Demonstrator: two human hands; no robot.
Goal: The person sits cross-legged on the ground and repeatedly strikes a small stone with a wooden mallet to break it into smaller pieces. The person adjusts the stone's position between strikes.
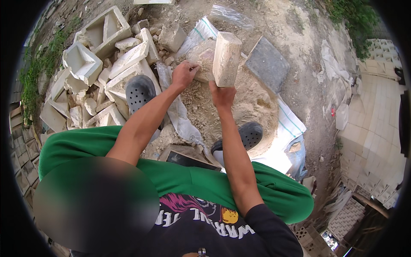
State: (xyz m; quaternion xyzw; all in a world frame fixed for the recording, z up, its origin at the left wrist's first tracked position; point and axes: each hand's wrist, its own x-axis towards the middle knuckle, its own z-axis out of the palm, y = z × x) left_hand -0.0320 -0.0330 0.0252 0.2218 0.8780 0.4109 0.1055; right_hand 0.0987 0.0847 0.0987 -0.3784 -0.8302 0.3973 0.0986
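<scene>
My right hand [223, 95] is wrapped round a block-shaped wooden mallet [227, 58], raised over the rubble; its handle is hidden by the hand. To its left my left hand [184, 75] is closed, fingertips together beside a pale dusty lump [204, 64]. Whatever lies between those fingers is too small to make out. Beneath both hands spreads crushed, sandy material [239, 105] on a white woven sack [290, 122] with thin blue-green stripes.
Broken pale moulded blocks [132, 60] are heaped at left, with a hollow white box-shaped piece [82, 64]. A grey slab [268, 64] lies right of the mallet. My grey clogs [140, 92] flank the crushed material. Stacked pale blocks [370, 111] line the far right.
</scene>
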